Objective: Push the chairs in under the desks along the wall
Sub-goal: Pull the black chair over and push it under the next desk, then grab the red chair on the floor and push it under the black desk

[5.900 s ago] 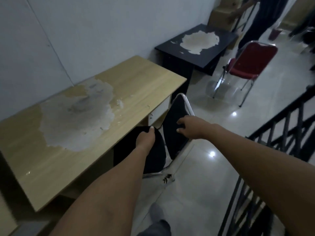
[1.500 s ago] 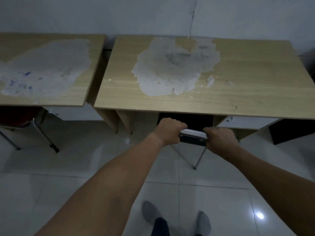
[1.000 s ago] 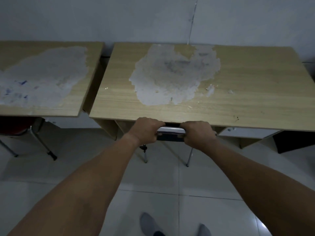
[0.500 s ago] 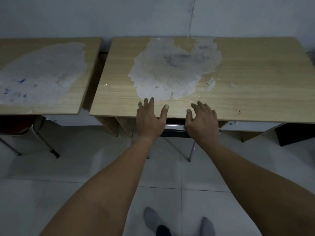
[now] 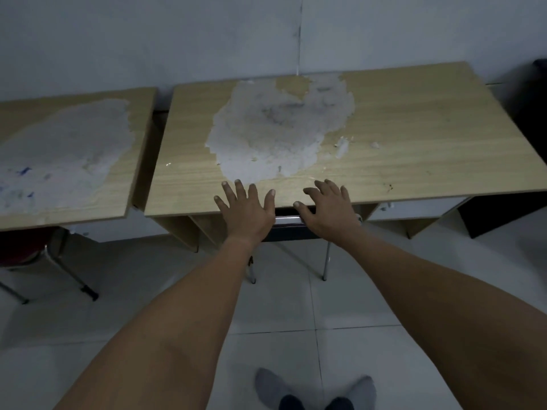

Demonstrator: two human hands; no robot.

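Note:
A black chair [image 5: 288, 227] with a chrome top rail and thin metal legs stands tucked under the middle wooden desk [image 5: 414, 143]; only its backrest top and two legs show. My left hand [image 5: 245, 211] and my right hand [image 5: 328, 210] hover over the desk's front edge, just above the chair back, fingers spread and holding nothing. A second wooden desk [image 5: 130, 173] stands to the left, with a red chair [image 5: 17, 250] partly under it.
Both desks stand against a pale wall, their tops worn with large grey patches. A dark desk [image 5: 503, 214] adjoins on the right. White tiled floor lies below, with my socked feet [image 5: 313, 392] at the bottom edge.
Both hands pushed the black chair in under the desk, then let go of its top rail and spread open. In the last half second they stayed open above the edge.

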